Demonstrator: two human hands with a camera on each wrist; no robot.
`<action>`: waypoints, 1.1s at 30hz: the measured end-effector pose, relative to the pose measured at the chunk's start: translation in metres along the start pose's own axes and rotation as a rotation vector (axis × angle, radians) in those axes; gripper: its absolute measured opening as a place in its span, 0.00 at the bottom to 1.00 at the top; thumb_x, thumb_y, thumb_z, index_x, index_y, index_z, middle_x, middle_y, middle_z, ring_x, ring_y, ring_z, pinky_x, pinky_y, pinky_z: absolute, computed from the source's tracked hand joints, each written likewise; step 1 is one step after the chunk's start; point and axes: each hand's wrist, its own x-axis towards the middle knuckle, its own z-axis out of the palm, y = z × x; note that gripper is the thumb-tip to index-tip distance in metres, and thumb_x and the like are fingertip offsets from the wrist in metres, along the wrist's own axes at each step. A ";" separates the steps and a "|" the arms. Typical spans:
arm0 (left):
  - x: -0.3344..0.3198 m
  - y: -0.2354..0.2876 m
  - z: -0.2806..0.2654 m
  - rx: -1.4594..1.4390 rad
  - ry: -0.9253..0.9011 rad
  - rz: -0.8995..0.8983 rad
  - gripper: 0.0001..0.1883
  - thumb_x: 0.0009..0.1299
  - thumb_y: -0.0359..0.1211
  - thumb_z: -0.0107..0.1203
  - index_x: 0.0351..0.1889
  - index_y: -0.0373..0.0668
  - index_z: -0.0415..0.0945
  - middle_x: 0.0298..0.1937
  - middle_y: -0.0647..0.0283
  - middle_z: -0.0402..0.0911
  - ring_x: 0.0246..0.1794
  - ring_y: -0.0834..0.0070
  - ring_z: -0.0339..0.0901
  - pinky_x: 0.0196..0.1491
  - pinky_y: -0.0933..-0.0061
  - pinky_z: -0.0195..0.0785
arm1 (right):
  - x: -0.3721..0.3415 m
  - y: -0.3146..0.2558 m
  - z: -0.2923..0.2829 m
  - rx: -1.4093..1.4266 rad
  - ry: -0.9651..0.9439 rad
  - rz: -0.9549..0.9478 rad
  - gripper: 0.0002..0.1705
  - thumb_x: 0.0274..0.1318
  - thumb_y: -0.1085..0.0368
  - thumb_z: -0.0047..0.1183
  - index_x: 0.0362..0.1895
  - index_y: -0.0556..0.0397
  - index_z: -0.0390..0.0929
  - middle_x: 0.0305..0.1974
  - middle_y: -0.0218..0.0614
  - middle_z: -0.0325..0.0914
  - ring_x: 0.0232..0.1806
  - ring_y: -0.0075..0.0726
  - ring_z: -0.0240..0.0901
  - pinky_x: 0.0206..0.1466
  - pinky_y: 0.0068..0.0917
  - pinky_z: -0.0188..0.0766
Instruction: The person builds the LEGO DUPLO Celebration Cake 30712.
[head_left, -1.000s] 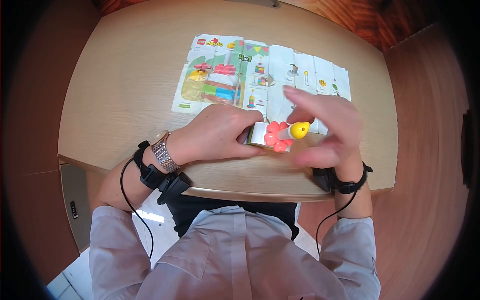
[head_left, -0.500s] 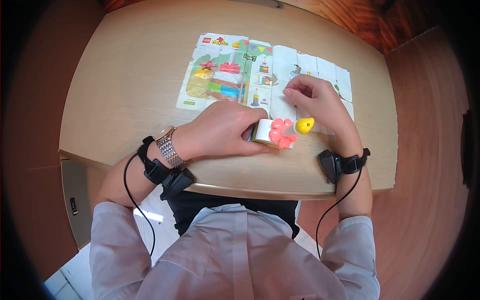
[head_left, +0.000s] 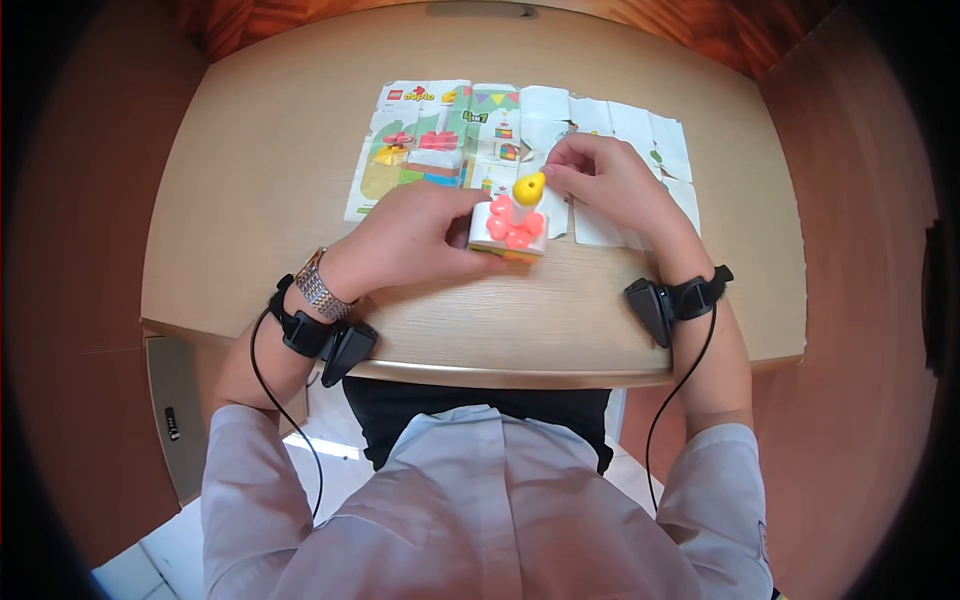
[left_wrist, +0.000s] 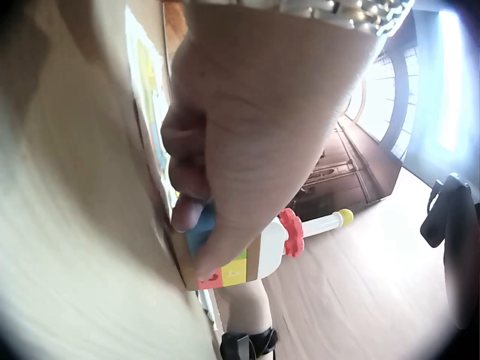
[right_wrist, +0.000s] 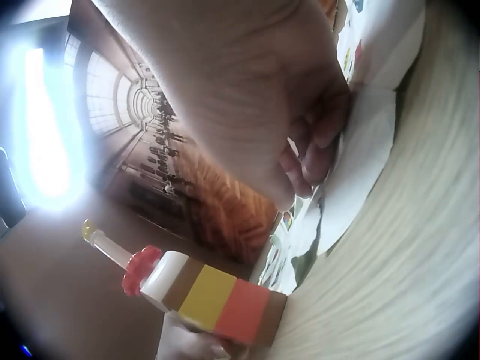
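A brick stack (head_left: 508, 243) stands upright on the table, gripped low by the left hand (head_left: 405, 238). The left wrist view shows thumb and fingers round the stack's blue part (left_wrist: 201, 229). Topping the white brick (right_wrist: 165, 275) are a coral flower piece (head_left: 515, 222) and a clear candle with a yellow flame tip (head_left: 529, 188). To the right of the flame, the right hand (head_left: 615, 185) has bent fingers close together at the creased leaflet (head_left: 590, 215). Whether they pinch its paper cannot be told.
The printed half of the leaflet (head_left: 400, 165) lies beyond the left hand, showing pictures of brick models. Its paler half extends under and past the right hand. The table's front edge (head_left: 500, 378) runs close to the person's body.
The stack and the left hand have moved left and slightly away from the body. The right hand's fingers have come together and moved left over the leaflet, which has also shifted left on the table.
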 end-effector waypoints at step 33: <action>-0.042 -0.035 -0.022 -0.242 0.151 -0.396 0.23 0.67 0.33 0.78 0.57 0.36 0.84 0.46 0.72 0.87 0.43 0.87 0.80 0.49 0.79 0.75 | 0.001 0.009 -0.001 -0.060 -0.048 -0.089 0.16 0.64 0.54 0.67 0.42 0.54 0.86 0.34 0.40 0.85 0.37 0.42 0.81 0.44 0.38 0.76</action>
